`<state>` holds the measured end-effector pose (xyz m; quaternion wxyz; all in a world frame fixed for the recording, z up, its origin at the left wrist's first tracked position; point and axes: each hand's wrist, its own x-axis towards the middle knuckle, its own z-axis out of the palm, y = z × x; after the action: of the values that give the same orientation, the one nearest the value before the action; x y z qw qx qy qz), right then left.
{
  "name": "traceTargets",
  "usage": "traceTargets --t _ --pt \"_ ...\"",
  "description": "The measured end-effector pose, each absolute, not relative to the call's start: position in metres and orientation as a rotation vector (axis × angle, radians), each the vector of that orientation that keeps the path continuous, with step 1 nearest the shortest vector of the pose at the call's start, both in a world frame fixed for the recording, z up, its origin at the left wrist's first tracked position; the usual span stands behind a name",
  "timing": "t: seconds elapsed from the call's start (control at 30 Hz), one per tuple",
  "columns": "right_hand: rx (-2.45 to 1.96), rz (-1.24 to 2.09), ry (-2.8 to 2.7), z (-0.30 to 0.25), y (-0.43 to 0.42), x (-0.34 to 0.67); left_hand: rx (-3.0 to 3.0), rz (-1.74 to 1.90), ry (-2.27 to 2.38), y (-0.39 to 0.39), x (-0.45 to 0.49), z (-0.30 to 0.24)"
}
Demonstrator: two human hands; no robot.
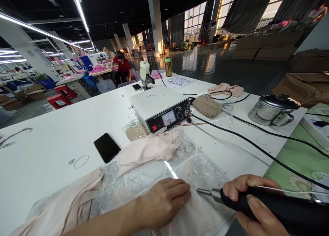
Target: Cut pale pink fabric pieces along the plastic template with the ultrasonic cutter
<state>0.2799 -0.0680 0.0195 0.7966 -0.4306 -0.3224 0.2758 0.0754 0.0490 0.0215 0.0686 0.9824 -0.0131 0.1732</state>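
My right hand (253, 201) is wrapped round a black ultrasonic handpiece (275, 203) at the lower right. Its thin metal tip points left, just above pale pink fabric (197, 212). Beside the tip, my left hand (167, 201) presses on this fabric with its fingers bent and close together; the fingertips are partly hidden. Beneath the fabric is a clear, scuffed template sheet (146, 172) with curved outlines. More pale pink cloth (149, 148) lies crumpled beyond my left hand, and a stack of cut pieces (69, 201) is at the lower left.
A control box (164, 106) with a dial stands behind the cloth; its black cable (244, 140) runs right to the handpiece. A phone (106, 147), cardboard patterns (207, 106), a lidded steel mug (273, 111) and a bottle (168, 66) share the white table. Another person (122, 66) works farther back.
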Motion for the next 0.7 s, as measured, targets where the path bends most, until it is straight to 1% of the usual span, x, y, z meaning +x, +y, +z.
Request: traceTargets --t 0.07,0.3,0.5,0.7 --pt "-0.909 0.593 -0.679 0.018 -0.066 0.279 2.956 0.535 -0.038 0.056 0.074 0.024" --pt "-0.883 0.588 -0.619 0.023 -0.051 0.271 2.992 0.385 -0.169 0.069 0.075 0.023" --pt "-0.880 0.582 -0.606 0.028 -0.047 0.269 2.971 0.379 -0.165 0.071 0.075 0.021" --pt "-0.877 0.609 -0.634 0.019 -0.049 0.274 2.974 0.349 -0.175 0.072 0.073 0.022"
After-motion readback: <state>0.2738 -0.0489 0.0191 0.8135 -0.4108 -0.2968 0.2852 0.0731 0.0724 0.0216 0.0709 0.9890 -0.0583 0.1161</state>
